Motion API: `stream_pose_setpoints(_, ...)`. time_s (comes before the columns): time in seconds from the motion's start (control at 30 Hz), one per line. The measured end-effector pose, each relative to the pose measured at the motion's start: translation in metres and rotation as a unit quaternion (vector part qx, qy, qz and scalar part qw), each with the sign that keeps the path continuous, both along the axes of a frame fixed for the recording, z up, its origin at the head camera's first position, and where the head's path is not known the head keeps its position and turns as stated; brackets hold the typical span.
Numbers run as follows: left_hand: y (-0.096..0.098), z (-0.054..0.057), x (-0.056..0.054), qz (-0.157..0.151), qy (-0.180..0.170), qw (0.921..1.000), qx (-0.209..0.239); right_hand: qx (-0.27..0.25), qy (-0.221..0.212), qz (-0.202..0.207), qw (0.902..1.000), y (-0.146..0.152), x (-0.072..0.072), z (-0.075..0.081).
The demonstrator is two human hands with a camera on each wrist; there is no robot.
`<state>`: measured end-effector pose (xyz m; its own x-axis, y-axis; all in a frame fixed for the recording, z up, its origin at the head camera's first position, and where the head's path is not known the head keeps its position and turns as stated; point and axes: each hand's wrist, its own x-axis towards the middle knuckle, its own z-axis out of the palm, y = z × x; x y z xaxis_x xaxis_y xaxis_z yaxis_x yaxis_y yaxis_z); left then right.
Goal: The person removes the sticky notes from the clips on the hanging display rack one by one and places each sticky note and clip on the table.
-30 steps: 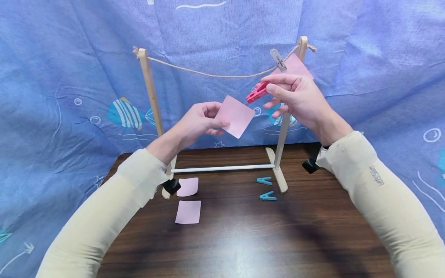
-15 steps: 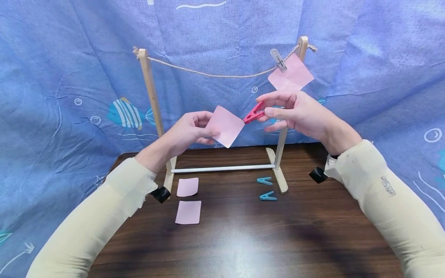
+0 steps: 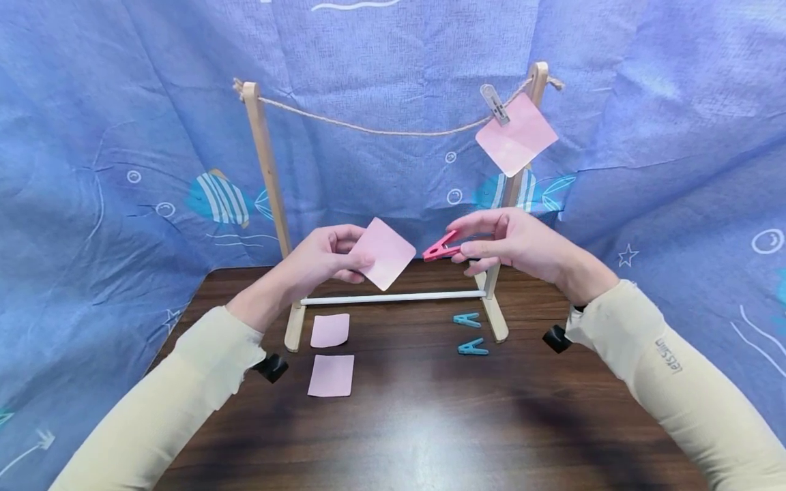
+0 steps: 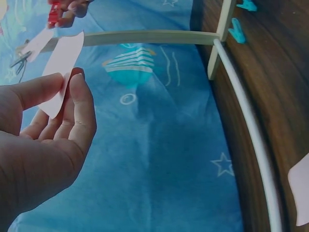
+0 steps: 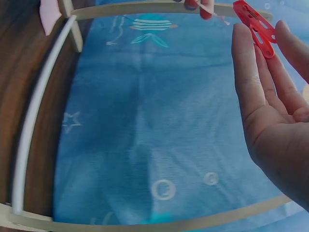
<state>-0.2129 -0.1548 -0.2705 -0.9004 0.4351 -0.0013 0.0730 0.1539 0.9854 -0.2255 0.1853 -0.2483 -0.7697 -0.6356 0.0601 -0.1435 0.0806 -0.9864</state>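
Blue fish-print cloth behind your table [image 3: 430, 423]: left hand [image 3: 319, 259] pinches one pink note [image 3: 387, 254], right hand [image 3: 516, 242] pinches one red peg [image 3: 439, 247] beside it. Two notes [image 3: 330, 330] and two teal pegs [image 3: 467, 319] lie below; one note [image 3: 517, 134] hangs.

A small wooden drying frame [image 3: 265, 177] with a slack jute string [image 3: 368, 129] stands on the dark brown wooden table [image 3: 430, 423]. A clear plastic peg [image 3: 494, 106] pins a pink square paper [image 3: 517, 134] to the string by the right post. Two loose pink paper squares [image 3: 331, 375] and two turquoise plastic pegs [image 3: 471, 347] lie on the table. A blue fish-patterned cloth [image 3: 92, 170] hangs behind.
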Motion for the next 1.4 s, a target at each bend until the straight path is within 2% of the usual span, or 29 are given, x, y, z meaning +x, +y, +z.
stream_pose_setpoints(0.2,-0.005,-0.022,0.003,-0.003,-0.027,0.9996,-0.001,0.017,-0.019,0.001,0.9997,0.002,-0.001,-0.029)
stream_pose_setpoints(0.33,-0.006,-0.038,0.003,-0.009,-0.036,0.9993,-0.004,0.011,-0.038,0.003,0.9992,0.004,-0.003,-0.045)
stream_pose_setpoints(0.53,-0.008,-0.062,0.005,-0.019,-0.05,0.9986,-0.005,0.016,-0.054,0.023,0.9982,0.005,-0.006,-0.067)
stream_pose_setpoints(0.67,-0.009,-0.073,0.006,-0.026,-0.045,0.9986,-0.007,0.006,-0.064,0.024,0.9976,0.009,-0.007,-0.081)
stream_pose_setpoints(0.83,-0.012,-0.086,0.005,-0.025,-0.059,0.9979,0.0,-0.019,-0.081,0.024,0.9962,0.012,-0.01,-0.094)
stream_pose_setpoints(1.13,-0.014,-0.116,-0.002,0.008,-0.095,0.9952,0.021,-0.014,-0.106,-0.019,0.9941,0.013,-0.022,-0.123)
stream_pose_setpoints(1.27,-0.014,-0.13,-0.005,0.029,-0.12,0.9918,0.035,-0.015,-0.114,-0.033,0.9928,0.014,-0.029,-0.14)
stream_pose_setpoints(1.4,-0.015,-0.141,-0.009,0.05,-0.14,0.9879,0.045,0.007,-0.116,-0.044,0.9923,0.013,-0.034,-0.159)
